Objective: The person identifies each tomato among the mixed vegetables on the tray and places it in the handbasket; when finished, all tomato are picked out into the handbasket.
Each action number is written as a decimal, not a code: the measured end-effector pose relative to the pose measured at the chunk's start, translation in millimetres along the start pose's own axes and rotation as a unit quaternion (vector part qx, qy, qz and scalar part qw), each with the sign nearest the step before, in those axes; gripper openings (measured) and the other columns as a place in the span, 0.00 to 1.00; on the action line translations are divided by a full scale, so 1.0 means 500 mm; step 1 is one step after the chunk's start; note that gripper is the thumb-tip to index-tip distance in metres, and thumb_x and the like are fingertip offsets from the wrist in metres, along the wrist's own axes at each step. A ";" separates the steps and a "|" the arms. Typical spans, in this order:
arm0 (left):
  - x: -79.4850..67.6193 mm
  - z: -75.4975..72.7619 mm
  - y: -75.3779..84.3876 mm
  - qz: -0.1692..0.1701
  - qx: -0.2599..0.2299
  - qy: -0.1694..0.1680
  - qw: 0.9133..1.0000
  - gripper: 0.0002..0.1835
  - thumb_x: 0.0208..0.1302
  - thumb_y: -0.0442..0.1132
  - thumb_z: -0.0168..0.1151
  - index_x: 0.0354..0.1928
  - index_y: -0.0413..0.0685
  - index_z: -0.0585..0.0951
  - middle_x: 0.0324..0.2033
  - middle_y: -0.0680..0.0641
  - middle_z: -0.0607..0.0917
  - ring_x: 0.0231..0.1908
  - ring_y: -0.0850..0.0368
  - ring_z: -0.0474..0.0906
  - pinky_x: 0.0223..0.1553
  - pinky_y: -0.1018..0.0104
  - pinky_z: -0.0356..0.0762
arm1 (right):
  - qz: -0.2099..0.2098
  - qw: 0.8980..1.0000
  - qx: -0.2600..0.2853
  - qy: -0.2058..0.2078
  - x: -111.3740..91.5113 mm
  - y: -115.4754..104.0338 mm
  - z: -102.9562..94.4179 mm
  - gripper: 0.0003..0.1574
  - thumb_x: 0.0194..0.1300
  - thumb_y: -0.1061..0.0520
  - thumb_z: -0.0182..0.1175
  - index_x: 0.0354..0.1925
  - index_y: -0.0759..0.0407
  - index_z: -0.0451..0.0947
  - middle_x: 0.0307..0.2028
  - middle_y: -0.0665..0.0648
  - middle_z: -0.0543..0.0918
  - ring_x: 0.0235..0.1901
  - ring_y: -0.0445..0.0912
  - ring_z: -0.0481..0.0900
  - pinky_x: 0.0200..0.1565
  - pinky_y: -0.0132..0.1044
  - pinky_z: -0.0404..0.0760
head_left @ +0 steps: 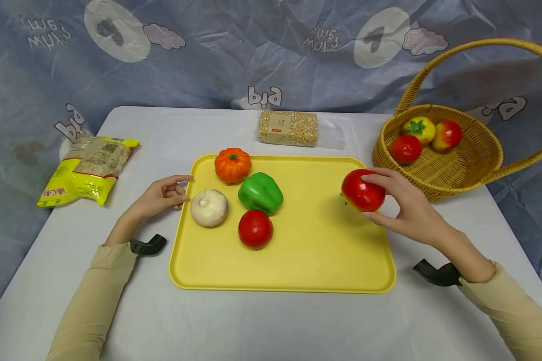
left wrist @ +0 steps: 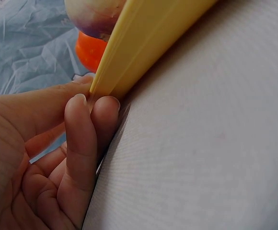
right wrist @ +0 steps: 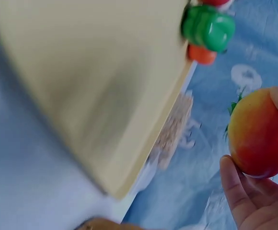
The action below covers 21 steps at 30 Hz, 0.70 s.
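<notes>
My right hand [head_left: 404,205] holds a large red tomato [head_left: 363,190] above the right part of a yellow tray [head_left: 325,260]. The right wrist view shows the yellowish side of this tomato [right wrist: 259,134] and its green leaves. At the tray's left edge, my left hand [head_left: 162,195] pinches the rim between its fingertips, as the left wrist view shows [left wrist: 79,120]. Beside that hand lies a round white vegetable [head_left: 209,207] with a purple patch. An orange pumpkin [head_left: 233,165], a green bell pepper [head_left: 260,194] and another red tomato [head_left: 255,229] share the tray's left half.
A wicker basket [head_left: 469,173] with a tall handle stands at the back right, holding three red and yellow fruits [head_left: 419,130]. A bag of grains [head_left: 289,129] lies behind the tray. A yellow snack-like packet [head_left: 90,170] sits at the far left.
</notes>
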<state>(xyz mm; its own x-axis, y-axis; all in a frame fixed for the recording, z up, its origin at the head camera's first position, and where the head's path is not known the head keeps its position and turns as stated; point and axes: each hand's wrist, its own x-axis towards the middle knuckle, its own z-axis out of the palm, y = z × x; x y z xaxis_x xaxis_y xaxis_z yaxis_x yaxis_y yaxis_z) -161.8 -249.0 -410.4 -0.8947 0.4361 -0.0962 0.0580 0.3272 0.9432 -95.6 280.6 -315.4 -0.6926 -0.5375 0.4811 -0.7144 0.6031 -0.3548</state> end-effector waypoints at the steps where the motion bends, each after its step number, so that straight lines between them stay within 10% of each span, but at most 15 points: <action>1: 0.000 0.000 0.000 0.000 0.000 0.000 1.000 0.29 0.65 0.33 0.57 0.65 0.33 0.63 0.29 0.57 0.80 0.24 0.67 0.75 0.28 0.73 0.77 | 0.005 1.000 -0.003 0.008 -0.001 0.007 -0.005 0.51 0.29 0.67 0.78 0.57 0.60 0.72 0.57 0.63 0.73 0.60 0.31 0.65 0.56 0.11 0.62; 12: 0.000 -0.002 -0.002 0.009 0.001 0.000 1.000 0.29 0.65 0.33 0.57 0.65 0.32 0.62 0.28 0.58 0.80 0.24 0.66 0.75 0.27 0.73 0.76 | 0.083 0.994 -0.042 0.059 -0.011 0.077 -0.057 0.55 0.30 0.71 0.77 0.61 0.60 0.69 0.56 0.62 0.74 0.56 0.22 0.62 0.51 0.08 0.61; 18: 0.001 -0.002 -0.003 0.011 0.001 -0.001 1.000 0.28 0.65 0.33 0.57 0.65 0.32 0.63 0.29 0.58 0.80 0.24 0.66 0.75 0.27 0.73 0.76 | 0.159 0.982 -0.056 0.089 -0.016 0.121 -0.086 0.51 0.40 0.69 0.74 0.64 0.56 0.65 0.52 0.27 0.65 0.47 0.19 0.63 0.46 0.05 0.61; 21: 0.001 -0.003 -0.004 0.012 0.000 -0.002 1.000 0.28 0.65 0.32 0.57 0.65 0.32 0.62 0.29 0.58 0.80 0.24 0.66 0.75 0.27 0.73 0.77 | 0.210 0.973 -0.049 0.087 -0.019 0.148 -0.102 0.49 0.48 0.64 0.71 0.66 0.51 0.63 0.54 0.39 0.70 0.43 0.19 0.63 0.43 0.04 0.60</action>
<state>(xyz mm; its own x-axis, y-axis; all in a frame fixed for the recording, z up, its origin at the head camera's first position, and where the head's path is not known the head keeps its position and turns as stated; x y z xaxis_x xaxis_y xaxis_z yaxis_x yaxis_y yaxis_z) -163.0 -250.6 -412.1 -0.8913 0.4473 -0.0749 0.0794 0.3166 0.9452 -136.9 360.5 -305.4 -0.8880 -0.1281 0.4416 -0.3528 0.8058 -0.4757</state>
